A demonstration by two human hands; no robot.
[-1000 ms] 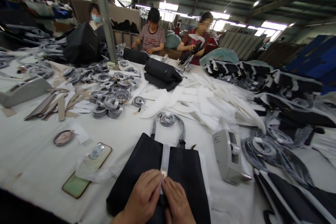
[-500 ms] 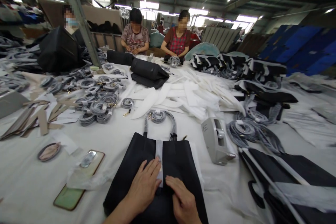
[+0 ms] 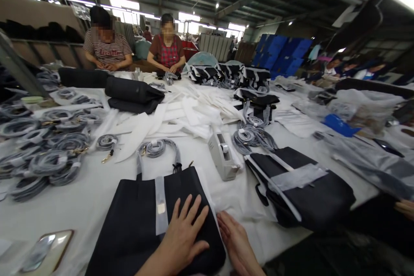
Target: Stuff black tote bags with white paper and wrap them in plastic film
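A black tote bag [image 3: 132, 211] lies flat before me, its wrapped handles pointing away. Down its middle runs a pale strip [image 3: 161, 220] over a small clasp. My left hand [image 3: 184, 233] rests on the bag's front, fingers spread, right of the strip. At the bag's right edge is my right hand [image 3: 234, 237], fingers extended and close together, against the side of the bag and the white sheet there. Between the handles sits a coiled wrapped strap [image 3: 155, 148]. A grey tape dispenser [image 3: 223, 157] stands beyond the bag to the right.
Another black bag [image 3: 310, 185] with pale wrapping lies at right. Wrapped strap coils [image 3: 48, 161] pile up on the left, near a phone [image 3: 48, 252]. White foam pieces [image 3: 181, 114] cover the table's middle. Two people sit across; another person's hand [image 3: 406, 208] shows at far right.
My view has swung right. My left hand has moved off the strip onto the bag's right part. My right hand has gone from the bag's front to its right edge.
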